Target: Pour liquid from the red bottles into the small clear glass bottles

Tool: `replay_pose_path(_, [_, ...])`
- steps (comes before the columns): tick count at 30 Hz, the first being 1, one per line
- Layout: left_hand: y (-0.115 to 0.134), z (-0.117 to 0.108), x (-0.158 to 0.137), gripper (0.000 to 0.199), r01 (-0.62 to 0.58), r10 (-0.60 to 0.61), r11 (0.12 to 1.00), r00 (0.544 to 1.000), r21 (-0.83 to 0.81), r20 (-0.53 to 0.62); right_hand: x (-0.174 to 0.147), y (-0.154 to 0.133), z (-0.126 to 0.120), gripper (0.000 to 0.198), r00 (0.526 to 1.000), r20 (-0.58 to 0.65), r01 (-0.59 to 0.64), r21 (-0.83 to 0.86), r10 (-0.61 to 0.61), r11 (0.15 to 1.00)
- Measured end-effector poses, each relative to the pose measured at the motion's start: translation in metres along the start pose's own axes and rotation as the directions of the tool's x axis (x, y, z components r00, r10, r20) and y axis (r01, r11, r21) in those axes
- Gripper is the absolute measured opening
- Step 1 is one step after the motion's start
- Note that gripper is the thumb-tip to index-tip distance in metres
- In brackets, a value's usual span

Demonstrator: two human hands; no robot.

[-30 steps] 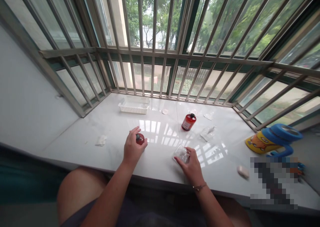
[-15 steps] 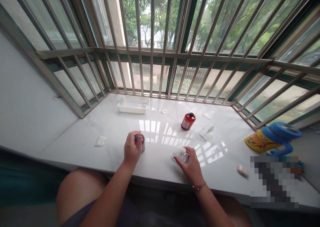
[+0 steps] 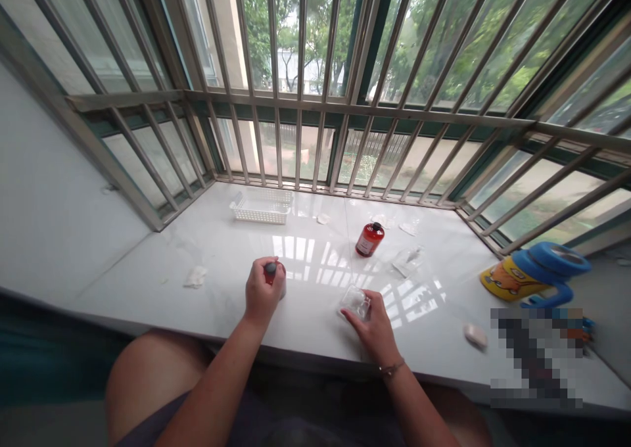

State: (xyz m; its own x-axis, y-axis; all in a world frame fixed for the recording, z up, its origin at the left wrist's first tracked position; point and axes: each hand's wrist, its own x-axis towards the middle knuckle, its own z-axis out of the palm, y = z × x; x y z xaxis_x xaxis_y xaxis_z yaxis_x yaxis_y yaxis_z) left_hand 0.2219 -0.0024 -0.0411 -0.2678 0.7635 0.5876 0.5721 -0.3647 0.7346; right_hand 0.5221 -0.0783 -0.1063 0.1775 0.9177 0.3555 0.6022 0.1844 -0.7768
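Note:
My left hand (image 3: 262,293) is wrapped round a red bottle (image 3: 281,273) with a dark cap, standing on the white tabletop; the fingers cover much of it. To the right, my right hand (image 3: 377,329) grips a clear, shiny plastic packet (image 3: 353,300) between thumb and fingers, low over the surface. What the packet contains, if anything, I cannot make out. Farther back stands a second red bottle (image 3: 369,240) with a black cap and a pale label. Beside it lies another clear plastic packet (image 3: 408,261).
A white perforated basket (image 3: 261,217) sits near the barred window. Crumpled white scraps (image 3: 196,277) lie at the left. At the right are a pale rounded object (image 3: 475,336), a blue-and-yellow mug-like jug (image 3: 522,276) on its side, and a blurred-out patch.
My left hand has shifted slightly on the bottle, so more of the dark cap and red top shows. The right hand and its packet stay nearly the same.

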Motion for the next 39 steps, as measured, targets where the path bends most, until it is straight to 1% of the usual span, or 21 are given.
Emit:
replay_pose_path(5, [-0.001,-0.001,0.000,0.016,-0.024,0.024,1.000,1.000,0.009,0.001,0.004,-0.004,-0.004,0.051,0.997,0.071,-0.001,0.074,-0.005,0.997])
replay_pose_path(9, [-0.001,-0.001,0.001,0.014,-0.047,0.047,0.999,0.999,0.015,0.003,0.005,-0.005,-0.003,0.054,0.994,0.112,-0.009,0.089,-0.001,0.996])
replay_pose_path(13, [-0.002,-0.001,0.001,0.013,-0.055,0.055,0.998,0.998,0.009,0.011,0.001,0.001,0.001,0.066,0.995,0.051,-0.090,0.125,0.085,0.988])
replay_pose_path(15, [-0.002,-0.001,0.001,0.013,-0.055,0.055,0.998,0.998,0.006,0.010,0.000,0.003,0.002,0.066,0.992,0.042,-0.123,0.133,0.118,0.983])
replay_pose_path(16, [-0.002,-0.001,0.001,0.013,-0.056,0.056,0.998,0.998,0.005,0.009,0.001,0.003,0.002,0.064,0.993,0.053,-0.115,0.127,0.109,0.985])
replay_pose_path(18, [-0.003,0.000,0.001,0.013,-0.062,0.062,0.998,0.998,0.006,0.009,0.002,0.003,0.001,0.055,0.996,0.077,-0.062,0.108,0.054,0.992])
replay_pose_path(20, [-0.002,0.000,0.001,0.013,-0.065,0.065,0.998,0.998,0.005,0.012,0.002,0.002,0.000,0.053,0.996,0.086,-0.017,0.105,0.008,0.994])
replay_pose_path(21, [-0.002,-0.001,0.001,0.013,-0.064,0.064,0.998,0.998,0.004,0.013,0.002,0.002,0.000,0.055,0.997,0.076,-0.023,0.112,0.014,0.993])
replay_pose_path(24, [-0.002,-0.001,0.001,0.014,-0.059,0.059,0.998,0.998,0.002,0.014,0.001,0.005,0.002,0.067,0.994,0.044,-0.108,0.152,0.103,0.982])
replay_pose_path(26, [-0.002,-0.001,0.001,0.014,-0.057,0.057,0.998,0.998,0.001,0.013,0.000,0.006,0.003,0.064,0.992,0.051,-0.121,0.157,0.114,0.980])
replay_pose_path(28, [-0.002,-0.001,0.001,0.014,-0.059,0.059,0.998,0.998,-0.002,0.014,0.000,0.006,0.003,0.058,0.995,0.074,-0.082,0.138,0.072,0.987])
replay_pose_path(29, [-0.002,-0.001,0.001,0.014,-0.061,0.061,0.998,0.998,-0.002,0.015,0.001,0.006,0.003,0.059,0.995,0.075,-0.073,0.132,0.064,0.989])
replay_pose_path(30, [-0.002,-0.001,0.001,0.013,-0.064,0.064,0.998,0.998,-0.002,0.015,0.001,0.005,0.003,0.061,0.995,0.066,-0.082,0.135,0.074,0.988])
replay_pose_path(32, [-0.002,-0.001,0.001,0.013,-0.065,0.065,0.998,0.998,0.000,0.016,0.001,0.005,0.003,0.069,0.990,0.051,-0.142,0.163,0.135,0.976])
replay_pose_path(34, [-0.002,-0.001,0.001,0.013,-0.062,0.062,0.998,0.998,0.002,0.017,0.001,0.005,0.003,0.068,0.983,0.063,-0.183,0.189,0.174,0.965])
replay_pose_path(37, [-0.002,-0.001,0.001,0.013,-0.059,0.059,0.998,0.998,0.002,0.019,0.002,0.006,0.003,0.061,0.989,0.103,-0.119,0.162,0.103,0.980])
replay_pose_path(39, [-0.002,-0.001,0.001,0.014,-0.060,0.060,0.998,0.998,-0.002,0.018,0.001,0.008,0.004,0.067,0.993,0.068,-0.105,0.154,0.095,0.983])
